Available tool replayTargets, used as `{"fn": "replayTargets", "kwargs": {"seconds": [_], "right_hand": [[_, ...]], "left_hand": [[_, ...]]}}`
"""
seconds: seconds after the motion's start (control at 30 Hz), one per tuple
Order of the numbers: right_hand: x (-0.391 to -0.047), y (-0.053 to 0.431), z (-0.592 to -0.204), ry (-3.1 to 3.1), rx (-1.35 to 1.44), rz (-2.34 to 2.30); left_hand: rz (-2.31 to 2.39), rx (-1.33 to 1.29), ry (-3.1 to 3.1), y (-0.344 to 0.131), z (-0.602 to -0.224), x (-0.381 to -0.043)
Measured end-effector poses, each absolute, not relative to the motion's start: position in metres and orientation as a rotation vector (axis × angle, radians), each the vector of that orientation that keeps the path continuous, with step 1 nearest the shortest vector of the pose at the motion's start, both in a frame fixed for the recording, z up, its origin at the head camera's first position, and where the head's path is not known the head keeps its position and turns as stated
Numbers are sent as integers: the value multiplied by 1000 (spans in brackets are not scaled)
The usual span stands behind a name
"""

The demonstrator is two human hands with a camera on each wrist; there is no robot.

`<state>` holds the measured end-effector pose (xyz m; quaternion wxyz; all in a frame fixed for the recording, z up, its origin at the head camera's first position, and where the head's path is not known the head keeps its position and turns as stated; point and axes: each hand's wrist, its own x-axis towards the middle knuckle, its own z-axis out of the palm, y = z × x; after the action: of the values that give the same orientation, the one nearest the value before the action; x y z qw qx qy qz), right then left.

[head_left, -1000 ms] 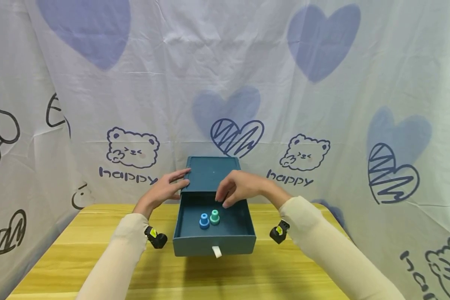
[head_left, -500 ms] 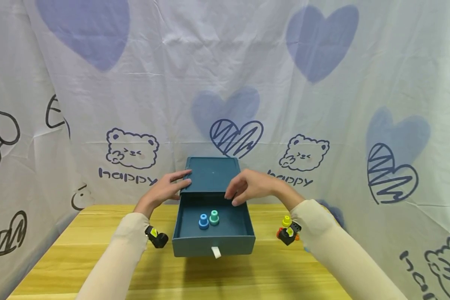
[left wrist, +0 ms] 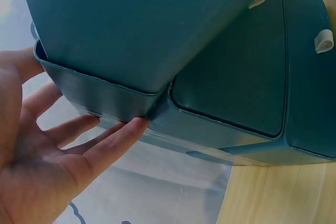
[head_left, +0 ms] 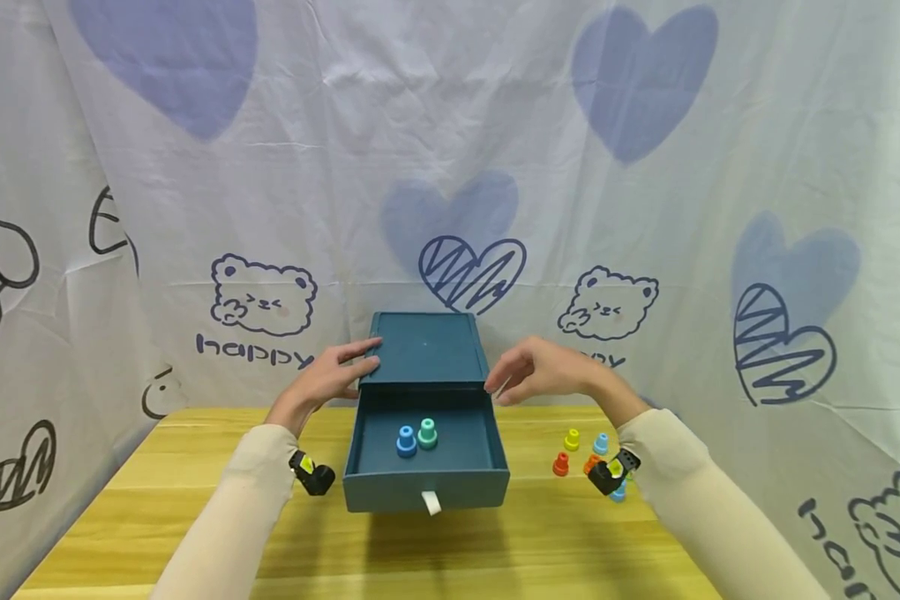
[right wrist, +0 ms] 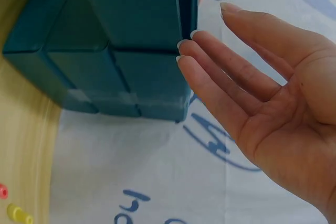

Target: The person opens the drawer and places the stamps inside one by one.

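A dark teal drawer unit (head_left: 427, 346) stands on the table, its top drawer (head_left: 390, 492) pulled out toward me. Inside that drawer a blue stepped peg (head_left: 407, 443) and a green stepped peg (head_left: 427, 435) stand upright side by side. My left hand (head_left: 330, 379) rests against the unit's left side, fingers extended; in the left wrist view the fingertips (left wrist: 139, 123) touch its wall. My right hand (head_left: 543, 371) hovers by the drawer's right edge, holding nothing, its fingers slightly bent. Whether its fingertips touch the unit I cannot tell.
Several small pegs lie to the right on the wooden table (head_left: 195, 483), among them a yellow peg (head_left: 572, 439), a red peg (head_left: 561, 463) and a light blue peg (head_left: 602, 443). My right wrist camera partly covers others. A printed curtain (head_left: 450, 167) hangs behind.
My right hand has moved rightward from above the drawer to its right edge. Its forearm has uncovered pegs on the table. The left hand and the drawer stay put.
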<state>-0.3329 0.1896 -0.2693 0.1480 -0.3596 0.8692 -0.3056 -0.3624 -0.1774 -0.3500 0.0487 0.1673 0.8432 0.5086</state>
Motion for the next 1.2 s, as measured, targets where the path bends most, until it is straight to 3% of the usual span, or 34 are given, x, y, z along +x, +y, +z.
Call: {"fn": "replayTargets", "kwargs": {"seconds": [1.2], "right_hand": [[-327,312,-362,2502,-831,-1029]], "left_hand": [[1554,475,2572,-178,-348,-361]]}}
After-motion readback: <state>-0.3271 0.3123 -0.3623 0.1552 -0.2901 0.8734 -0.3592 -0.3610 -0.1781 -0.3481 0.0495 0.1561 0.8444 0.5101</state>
